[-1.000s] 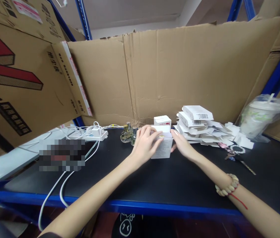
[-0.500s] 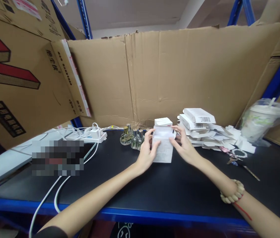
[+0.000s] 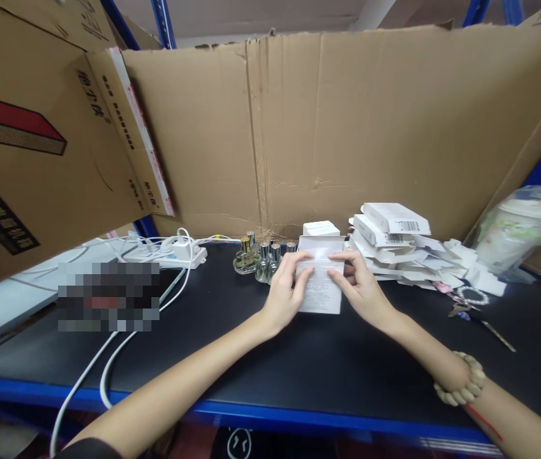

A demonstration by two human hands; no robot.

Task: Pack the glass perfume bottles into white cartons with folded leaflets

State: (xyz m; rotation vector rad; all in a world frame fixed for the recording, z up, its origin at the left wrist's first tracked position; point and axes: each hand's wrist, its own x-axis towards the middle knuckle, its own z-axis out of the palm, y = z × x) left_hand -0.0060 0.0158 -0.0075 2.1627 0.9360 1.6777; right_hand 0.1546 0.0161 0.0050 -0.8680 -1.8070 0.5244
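Observation:
A small white carton (image 3: 319, 296) with fine print on its near face stands between my hands on the black tabletop, its top flap raised at the back. My left hand (image 3: 286, 290) grips its left side, thumb on the printed face and index finger at the top opening. On the other side my right hand (image 3: 360, 287) holds it the same way, index finger along the top edge. Behind my left hand stand several glass perfume bottles (image 3: 261, 264), one with a gold cap. Another white box (image 3: 321, 228) sits just behind the carton. The carton's inside is hidden.
A pile of white flattened and folded boxes (image 3: 390, 236) lies right of the hands. Keys (image 3: 459, 309) and a bagged drink cup (image 3: 514, 229) are farther right. A power strip (image 3: 175, 256) with white cables is on the left. Cardboard (image 3: 347, 127) walls the back.
Both index fingers have moved inward over the carton's top opening. The side flap seen earlier at the right no longer shows. The view has shifted slightly.

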